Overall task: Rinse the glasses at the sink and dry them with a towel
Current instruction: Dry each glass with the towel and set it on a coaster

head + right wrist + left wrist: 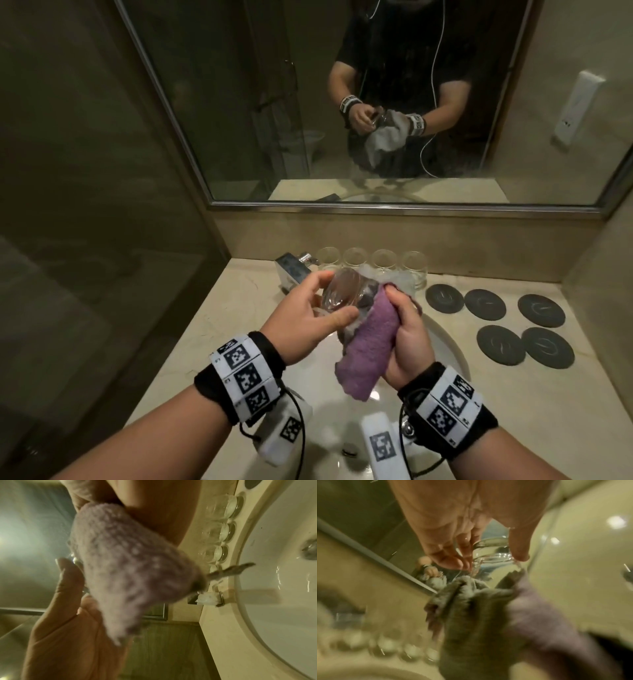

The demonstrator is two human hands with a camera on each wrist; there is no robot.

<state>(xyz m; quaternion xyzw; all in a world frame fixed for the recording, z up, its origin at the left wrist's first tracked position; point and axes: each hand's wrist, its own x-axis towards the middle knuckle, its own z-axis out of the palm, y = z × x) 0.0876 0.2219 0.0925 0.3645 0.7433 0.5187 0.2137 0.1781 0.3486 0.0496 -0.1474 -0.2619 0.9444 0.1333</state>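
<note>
Two hands mid-frame over sink (442, 346): left hand (301, 318) grips glass (342, 291) tilted on its side, thumb + fingers round it; right hand (407, 335) clenched on purple towel (363, 346), towel end stuffed into glass mouth. Four more glasses (371, 262) in row at bench (219, 308) back, w/ five dark coasters (541, 310) right of frame.
</note>
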